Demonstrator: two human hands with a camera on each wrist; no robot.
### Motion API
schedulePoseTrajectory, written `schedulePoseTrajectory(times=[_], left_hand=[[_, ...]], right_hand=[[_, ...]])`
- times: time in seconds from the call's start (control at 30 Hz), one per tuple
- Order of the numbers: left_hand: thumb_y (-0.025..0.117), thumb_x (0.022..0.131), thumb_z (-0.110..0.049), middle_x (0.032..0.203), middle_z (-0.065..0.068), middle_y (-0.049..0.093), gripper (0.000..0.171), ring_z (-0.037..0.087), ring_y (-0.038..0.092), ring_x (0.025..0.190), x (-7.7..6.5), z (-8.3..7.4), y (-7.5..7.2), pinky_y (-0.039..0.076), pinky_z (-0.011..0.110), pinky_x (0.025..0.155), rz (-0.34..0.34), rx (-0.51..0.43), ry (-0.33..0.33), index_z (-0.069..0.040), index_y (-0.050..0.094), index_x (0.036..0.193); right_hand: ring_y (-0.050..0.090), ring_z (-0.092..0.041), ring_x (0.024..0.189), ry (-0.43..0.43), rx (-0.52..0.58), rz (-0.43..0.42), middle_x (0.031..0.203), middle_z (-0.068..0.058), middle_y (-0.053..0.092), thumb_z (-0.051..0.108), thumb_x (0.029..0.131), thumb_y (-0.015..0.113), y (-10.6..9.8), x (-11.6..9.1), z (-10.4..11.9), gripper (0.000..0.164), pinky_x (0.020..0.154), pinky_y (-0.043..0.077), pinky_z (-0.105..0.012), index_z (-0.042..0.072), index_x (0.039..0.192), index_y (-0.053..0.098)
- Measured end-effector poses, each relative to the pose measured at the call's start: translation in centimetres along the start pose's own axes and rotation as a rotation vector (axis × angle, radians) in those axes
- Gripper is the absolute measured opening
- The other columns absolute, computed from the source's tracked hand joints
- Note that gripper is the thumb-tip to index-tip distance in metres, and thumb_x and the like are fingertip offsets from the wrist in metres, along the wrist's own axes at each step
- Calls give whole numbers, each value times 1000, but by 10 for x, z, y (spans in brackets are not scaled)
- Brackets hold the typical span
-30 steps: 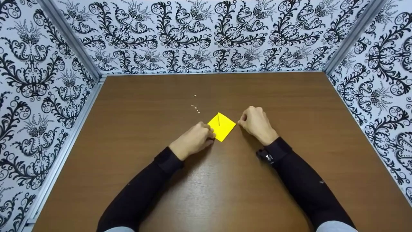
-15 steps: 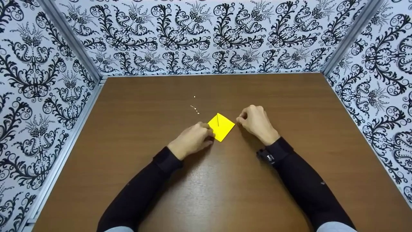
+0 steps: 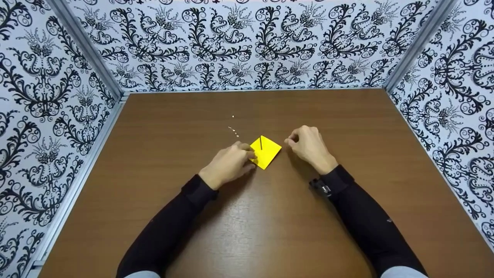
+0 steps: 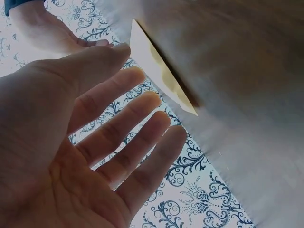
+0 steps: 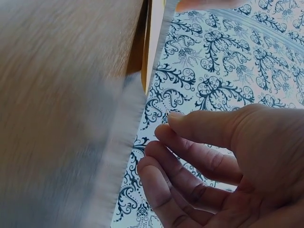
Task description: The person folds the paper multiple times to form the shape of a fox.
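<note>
A small folded square of yellow paper (image 3: 268, 154) lies turned cornerwise on the brown table, with a dark slit running from its far corner. My left hand (image 3: 230, 162) is at its left side, fingertips over that edge. In the left wrist view, the left hand's fingers (image 4: 137, 175) are spread and relaxed, and the paper (image 4: 159, 71) appears pale beyond them. To the right of the paper, my right hand (image 3: 308, 143) hovers slightly apart from it. The right wrist view shows its fingers (image 5: 156, 185) loosely curled, thumb near the index fingertip, nothing between them.
The brown table (image 3: 247, 239) fills the lower view. Several tiny bright specks (image 3: 236, 133) show beyond the paper. Patterned white-and-black walls (image 3: 239, 46) stand behind and at both sides, with metal rails (image 3: 418, 44) at the corners. A dark strap (image 3: 321, 188) is on my right wrist.
My left hand has eased slightly left and its fingers have loosened over the paper's edge. The right hand has drawn a little away from the right corner. The paper stays almost in place.
</note>
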State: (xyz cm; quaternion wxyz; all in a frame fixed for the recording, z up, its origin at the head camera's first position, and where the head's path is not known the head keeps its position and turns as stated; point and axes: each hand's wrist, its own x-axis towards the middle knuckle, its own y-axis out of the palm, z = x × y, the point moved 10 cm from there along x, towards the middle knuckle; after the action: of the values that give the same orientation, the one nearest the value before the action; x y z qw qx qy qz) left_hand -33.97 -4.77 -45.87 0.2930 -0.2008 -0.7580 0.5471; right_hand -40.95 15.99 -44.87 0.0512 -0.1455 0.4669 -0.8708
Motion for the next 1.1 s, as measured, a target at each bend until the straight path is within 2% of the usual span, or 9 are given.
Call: schedulePoseTrajectory(times=[0.17,0.37,0.5,0.53,0.7,0.83,1.1], left_hand=[[88,107,-22,137,12,84,27,34,77,124,0,7,-8,72,46,98,-39,20,-11,-11,89,131],[84,110,-23,140,11,83,29,35,77,126,0,21,-22,72,49,100,-87,16,-39,-10,86,136],[82,111,-22,143,12,82,28,37,77,130,-2,33,-34,71,53,105,-125,-4,-42,-10,86,136],[82,111,-22,143,14,82,28,38,77,131,-3,36,-37,69,55,110,-134,-10,-40,-9,86,135],[82,112,-26,148,16,80,36,41,74,137,-11,59,-48,64,56,118,-153,-18,-88,-6,83,142],[82,111,-29,153,18,77,41,44,72,140,-20,78,-55,63,57,117,-165,-22,-147,-7,80,146],[80,112,-34,161,20,71,48,46,65,149,-41,123,-63,56,66,124,-143,5,-280,-7,76,151]], right_hand=[[77,-34,91,4,-1,-10,109,-18,89,17,109,83,-6,1,1,18,82,60,-42,1,113,92],[76,-34,93,4,-15,-32,110,-16,89,23,111,80,-13,1,1,22,82,60,-44,4,115,91],[76,-35,98,4,-16,-42,112,-15,87,24,112,80,-18,1,-2,23,87,61,-47,5,118,91],[75,-35,100,2,-15,-45,113,-16,87,23,112,80,-19,1,-3,22,89,62,-47,4,118,90],[76,-37,101,-2,-19,-58,114,-17,85,20,111,79,-23,-1,-8,21,89,62,-47,4,118,90],[75,-39,107,-20,-28,-50,116,-20,82,19,111,77,-26,-2,-12,22,93,62,-51,3,120,89],[73,-50,128,-115,-26,-11,133,-29,77,16,111,78,-27,0,-19,30,113,58,-65,-5,131,83]])
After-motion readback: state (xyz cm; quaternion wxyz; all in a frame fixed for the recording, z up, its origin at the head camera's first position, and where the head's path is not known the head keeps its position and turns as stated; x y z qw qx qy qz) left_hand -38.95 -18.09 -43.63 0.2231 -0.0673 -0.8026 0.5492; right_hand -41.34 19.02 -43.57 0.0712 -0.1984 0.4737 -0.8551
